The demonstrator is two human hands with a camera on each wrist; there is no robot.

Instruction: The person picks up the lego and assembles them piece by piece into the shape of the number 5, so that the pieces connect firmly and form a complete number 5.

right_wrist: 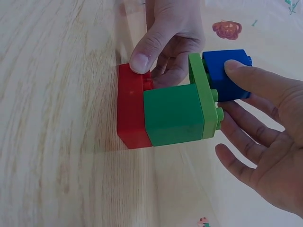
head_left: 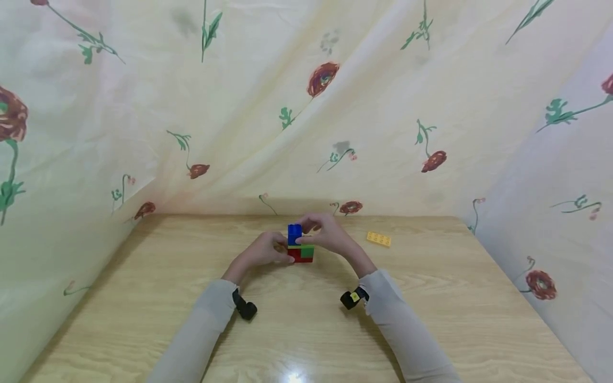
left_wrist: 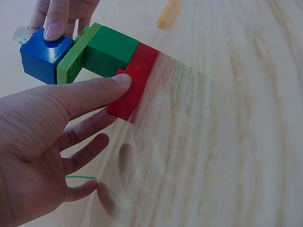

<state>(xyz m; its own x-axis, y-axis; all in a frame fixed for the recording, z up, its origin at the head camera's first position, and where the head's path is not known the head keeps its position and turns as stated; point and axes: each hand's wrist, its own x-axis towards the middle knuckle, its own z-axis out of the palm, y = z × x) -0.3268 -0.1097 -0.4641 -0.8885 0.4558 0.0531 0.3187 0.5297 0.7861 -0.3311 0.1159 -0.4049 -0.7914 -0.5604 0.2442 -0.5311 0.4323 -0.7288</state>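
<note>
Already your red brick (right_wrist: 130,113), green brick (right_wrist: 173,116) and lime plate (right_wrist: 206,106) stood stacked on the table (head_left: 297,308), left hand (head_left: 267,249) pinching the red brick, right hand (head_left: 328,234) the blue brick (head_left: 293,233) atop, yellow brick (head_left: 379,239) lying apart, unattached.

My sleeves (head_left: 193,330) are light grey, my wrist straps (head_left: 237,300) black; I see a blue brick (right_wrist: 217,75), a lime plate (right_wrist: 203,97), a darker green block (right_wrist: 173,116), a red base (right_wrist: 131,111), a yellow brick (head_left: 379,239), a pale wood-grained counter (head_left: 297,324) and cream cloth (head_left: 230,106) patterned with red, green-stemmed flowers
</note>
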